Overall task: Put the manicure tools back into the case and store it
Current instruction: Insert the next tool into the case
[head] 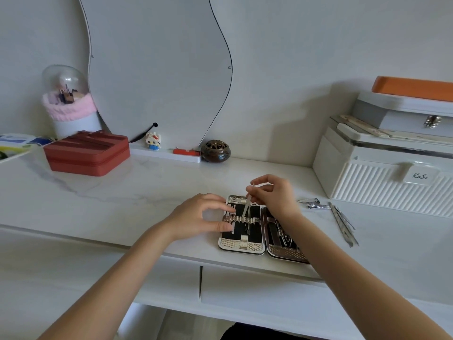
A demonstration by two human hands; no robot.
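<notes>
— Near edge of white tabletop (122, 192), centre: lying open flat, manicure case (245, 249), two halves side by side, black lining, silver patterned ends. Holding anything yet?

— Left half: lying under the elastic loops, one slim tool (232, 225) near the left rim. Right half: sitting inside, several metal tools (282, 235), partly hidden by the right forearm.

— Left hand (198, 217)?

— Resting on the left rim of the case, fingers loosely curled, fingertips touching the loop strip, gripping nothing clearly.

— Right hand (272, 195)?

— Hovering over the far end of the case, thumb and fingers pinching the upper part of a thin metal file (247, 206), tilted, lower tip meeting the loop strip in the left half.

— Loose items?

— Lying right of the case, apart from it: two nail clippers (313, 203) side by side; further right, long thin metal tools (343, 224), overlapping, exact count not clear.

— Surroundings?

— Standing far right: white ribbed storage box (380, 190), smaller white box with orange tray (414, 88) on top. Far left: red zip case (88, 153), domed brush holder (66, 99). Far centre: wavy mirror (159, 69), small figurine (153, 141), dark round burner (215, 150).
</notes>
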